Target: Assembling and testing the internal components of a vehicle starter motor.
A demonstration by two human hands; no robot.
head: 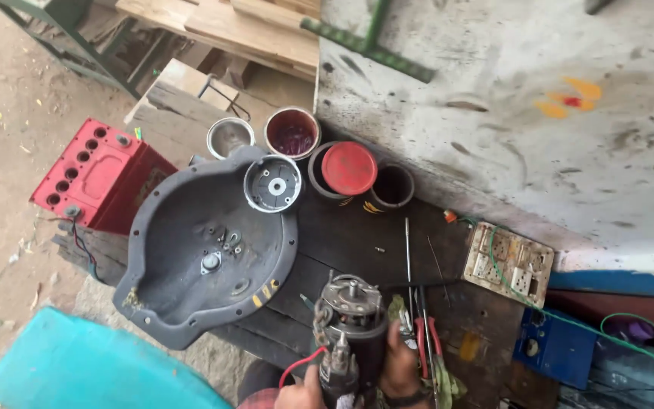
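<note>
Dark, oily wooden workbench (357, 235) stands against a stained white wall (509, 113), cans along its back edge. At its front edge both your hands, left hand (303, 394) and right hand (401, 369), grip a starter motor (351, 333) upright, beside a grey metal pan (183, 265).

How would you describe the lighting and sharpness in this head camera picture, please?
Head view: soft, even daylight, no hard shadows; the pale wall is bright but not blown out; the motor and both hands, left and right, sit cropped at the bottom edge; slight wide-angle bending towards the corners.
</note>
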